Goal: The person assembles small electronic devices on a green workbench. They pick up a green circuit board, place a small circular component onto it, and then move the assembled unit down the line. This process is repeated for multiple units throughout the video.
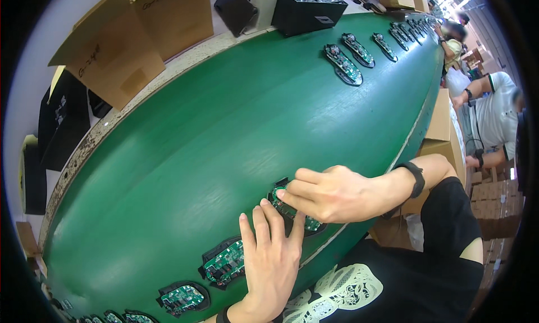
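Observation:
A green circuit board in a black casing (312, 224) lies on the belt before me, partly hidden by both hands. My right hand (342, 193) reaches in from the right, its fingers bent and closed on the board's far end. Palm down, my left hand (271, 261) spreads its fingers out, with fingertips and thumb against the board's near side. Just left of it, a second circuit board in a casing (224, 261) is partly covered by that hand. Another cased circuit board (182, 298) sits further left.
Several cased boards (343, 65) lie along the green conveyor belt (185, 149) toward the far right. Beyond its edge stand cardboard boxes (115, 53) and a black bin (306, 14) full of parts. A co-worker (494, 115) is at the right. More boards (137, 317) lie at lower left.

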A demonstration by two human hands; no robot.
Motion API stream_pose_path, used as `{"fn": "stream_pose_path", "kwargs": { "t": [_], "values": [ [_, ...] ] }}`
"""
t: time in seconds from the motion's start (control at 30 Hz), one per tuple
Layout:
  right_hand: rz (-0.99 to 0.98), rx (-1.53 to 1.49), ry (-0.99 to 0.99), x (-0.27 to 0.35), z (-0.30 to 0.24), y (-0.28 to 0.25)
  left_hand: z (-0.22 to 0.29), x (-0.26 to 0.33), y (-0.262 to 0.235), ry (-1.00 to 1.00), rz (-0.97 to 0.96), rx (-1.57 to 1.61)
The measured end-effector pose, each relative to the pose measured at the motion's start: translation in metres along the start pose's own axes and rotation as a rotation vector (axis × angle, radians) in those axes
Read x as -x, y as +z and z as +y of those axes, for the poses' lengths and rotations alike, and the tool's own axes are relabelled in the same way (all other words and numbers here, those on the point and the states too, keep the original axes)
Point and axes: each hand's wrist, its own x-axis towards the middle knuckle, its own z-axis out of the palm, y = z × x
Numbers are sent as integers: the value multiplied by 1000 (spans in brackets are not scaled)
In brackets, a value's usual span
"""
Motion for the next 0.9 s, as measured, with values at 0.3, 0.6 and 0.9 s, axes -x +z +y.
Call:
{"fn": "stream_pose_path", "kwargs": {
  "t": [0.3, 0.6, 0.9],
  "values": [
    [141, 173, -27, 11, -10, 15, 2, -5, 2, 13, 20, -46],
    [253, 369, 44, 30, -9, 29, -1, -13, 13, 15, 115, 35],
    [240, -143, 346, 50, 14, 3, -12, -20, 0, 43, 7, 136]
  ]
}}
